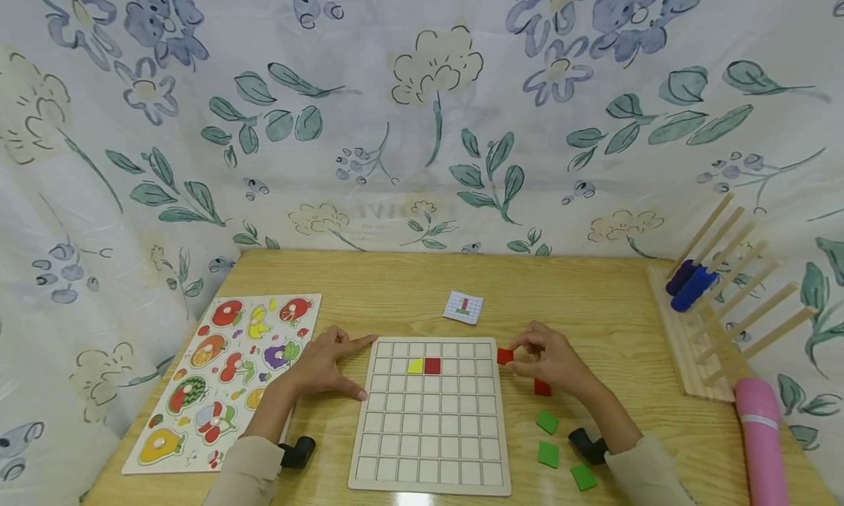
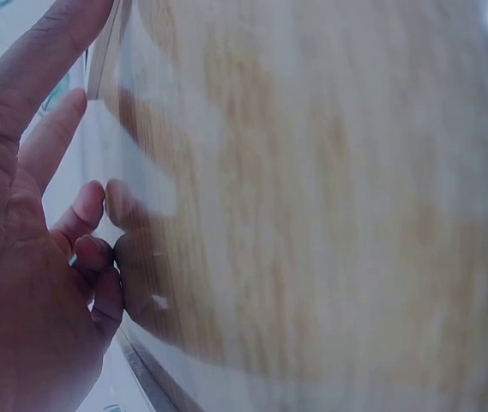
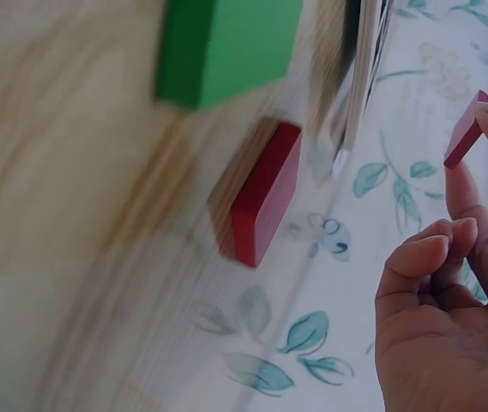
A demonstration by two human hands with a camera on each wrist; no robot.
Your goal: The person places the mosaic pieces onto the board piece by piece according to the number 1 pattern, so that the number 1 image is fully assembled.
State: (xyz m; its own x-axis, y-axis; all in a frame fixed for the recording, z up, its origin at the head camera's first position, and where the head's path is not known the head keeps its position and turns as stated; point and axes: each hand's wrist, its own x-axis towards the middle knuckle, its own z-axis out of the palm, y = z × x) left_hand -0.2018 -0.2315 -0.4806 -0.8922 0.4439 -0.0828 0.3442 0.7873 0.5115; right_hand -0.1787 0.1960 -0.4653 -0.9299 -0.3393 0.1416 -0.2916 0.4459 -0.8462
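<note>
My right hand [image 1: 552, 359] pinches a red square tile [image 1: 505, 356] between thumb and forefinger, just off the board's upper right edge. The same tile [image 3: 466, 133] shows edge-on in the right wrist view. My left hand [image 1: 321, 365] rests at the left edge of a wooden grid board [image 1: 428, 424], thumb and forefinger spread, their tips at its side. On the board's second row sit a yellow piece [image 1: 415, 366] with a slanted side and, right beside it, a red tile [image 1: 431, 365]. Another red tile [image 1: 543, 387] lies on the table under my right hand.
Three green tiles, one of them nearest the red [image 1: 547, 422], lie right of the board. Behind it is a small pattern card [image 1: 464, 307]. A fruit puzzle [image 1: 198, 389] lies left; a wooden peg rack [image 1: 689, 345] and a pink roll [image 1: 761, 447] stand right.
</note>
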